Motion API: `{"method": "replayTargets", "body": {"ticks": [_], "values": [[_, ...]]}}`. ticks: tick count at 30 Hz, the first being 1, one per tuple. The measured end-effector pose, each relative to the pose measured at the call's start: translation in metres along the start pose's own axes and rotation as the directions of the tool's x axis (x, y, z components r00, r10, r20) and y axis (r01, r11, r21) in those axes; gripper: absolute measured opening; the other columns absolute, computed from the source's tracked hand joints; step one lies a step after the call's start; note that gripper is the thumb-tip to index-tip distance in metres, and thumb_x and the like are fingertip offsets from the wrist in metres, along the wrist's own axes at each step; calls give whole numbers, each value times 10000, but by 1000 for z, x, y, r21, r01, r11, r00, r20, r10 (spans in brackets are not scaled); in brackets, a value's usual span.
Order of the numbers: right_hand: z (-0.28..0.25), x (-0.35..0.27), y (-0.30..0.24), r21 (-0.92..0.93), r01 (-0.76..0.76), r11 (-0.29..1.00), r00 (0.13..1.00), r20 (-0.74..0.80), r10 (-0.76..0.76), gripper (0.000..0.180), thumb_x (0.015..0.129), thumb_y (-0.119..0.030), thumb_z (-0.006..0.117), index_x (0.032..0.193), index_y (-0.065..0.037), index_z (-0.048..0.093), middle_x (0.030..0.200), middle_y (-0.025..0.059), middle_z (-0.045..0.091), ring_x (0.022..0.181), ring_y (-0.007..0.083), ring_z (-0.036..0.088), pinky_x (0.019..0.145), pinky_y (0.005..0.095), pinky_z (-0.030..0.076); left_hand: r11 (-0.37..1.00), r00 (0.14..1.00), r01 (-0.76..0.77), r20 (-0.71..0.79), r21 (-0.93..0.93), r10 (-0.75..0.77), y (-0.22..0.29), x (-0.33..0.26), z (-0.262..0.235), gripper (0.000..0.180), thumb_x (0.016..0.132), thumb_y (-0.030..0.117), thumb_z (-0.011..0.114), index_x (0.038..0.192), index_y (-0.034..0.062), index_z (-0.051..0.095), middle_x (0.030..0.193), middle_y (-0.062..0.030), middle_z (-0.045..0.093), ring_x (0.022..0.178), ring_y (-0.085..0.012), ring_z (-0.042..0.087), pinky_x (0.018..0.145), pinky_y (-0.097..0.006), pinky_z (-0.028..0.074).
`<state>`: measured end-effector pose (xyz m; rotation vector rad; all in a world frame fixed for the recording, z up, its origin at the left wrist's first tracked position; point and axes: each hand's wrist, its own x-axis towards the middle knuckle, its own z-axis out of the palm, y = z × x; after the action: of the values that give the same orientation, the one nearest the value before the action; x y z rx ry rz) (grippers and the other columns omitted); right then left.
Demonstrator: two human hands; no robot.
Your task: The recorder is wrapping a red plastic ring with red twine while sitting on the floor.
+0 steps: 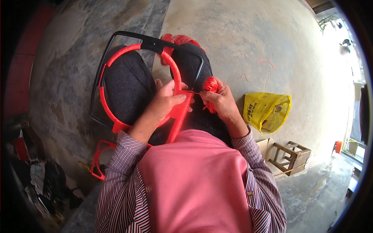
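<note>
Across my thighs rests a black metal frame [152,42] with a round ring [105,101] inside it. Red cord covers most of the ring and a straight bar [179,116], while some black metal shows bare. My left hand [165,100] grips the wrapped part where ring and bar meet, thumb on top and fingers partly hidden underneath. In my right hand [222,101] is a bundle of red cord [210,84], with loose ends hanging below. A short strand runs taut from the bar's upper end to my right fingers.
A yellow bag [254,110] lies open on the concrete floor to the right, above a small wooden stool [296,157]. Two red cord scraps [267,62] lie farther off. At left are another red frame [97,159] and a dark heap of items [42,182].
</note>
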<state>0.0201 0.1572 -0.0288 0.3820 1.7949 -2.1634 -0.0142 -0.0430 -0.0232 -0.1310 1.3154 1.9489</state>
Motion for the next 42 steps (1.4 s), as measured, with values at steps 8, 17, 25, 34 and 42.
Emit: {"method": "replayTargets", "body": {"ticks": [8, 17, 25, 34, 42], "values": [[-24, -18, -24, -176, 190, 966, 980, 90, -177, 98, 812, 5, 579, 899, -35, 559, 794, 22, 607, 722, 112, 570, 661, 279, 475, 997, 1000, 9, -29, -72, -11, -4, 6, -5, 393, 875, 153, 625, 1193, -25, 478, 933, -177, 658, 752, -245, 679, 718, -362, 582], [-211, -63, -41, 399, 716, 573, 689, -535, -488, 151, 974, -209, 519, 950, -60, 532, 855, 96, 590, 758, 187, 570, 681, 302, 491, 972, 980, 192, -36, -133, -198, 7, 22, -13, 352, 895, 299, 639, 1003, -35, 608, 803, -164, 661, 680, -238, 666, 654, -334, 558], [-46, -25, -9, -409, 542, 734, 815, 467, -342, 352, 734, -46, 671, 1085, -17, 649, 967, 92, 617, 919, 236, 595, 773, 312, 480, 985, 983, 142, -101, -94, -152, 30, 22, -12, 192, 906, 206, 634, 892, 21, 584, 824, -150, 659, 699, -240, 672, 656, -356, 569], [15, 42, -42, -173, 281, 944, 953, 170, -252, 961, 742, 79, 595, 1519, -66, 47, 978, 47, 626, 852, 126, 600, 732, 282, 499, 980, 995, 80, -36, -184, -88, 11, 6, -5, 182, 891, 184, 639, 973, 29, 592, 829, -171, 656, 693, -254, 675, 625, -366, 565], [27, 66, -35, 80, 228, 970, 968, 86, -235, 428, 795, 44, 673, 1203, -10, 556, 1019, 49, 616, 961, 135, 585, 864, 273, 479, 965, 998, 64, -10, -254, -69, 9, 14, -3, 272, 883, 214, 653, 1010, -20, 598, 806, -163, 653, 679, -258, 676, 622, -363, 573]]}}
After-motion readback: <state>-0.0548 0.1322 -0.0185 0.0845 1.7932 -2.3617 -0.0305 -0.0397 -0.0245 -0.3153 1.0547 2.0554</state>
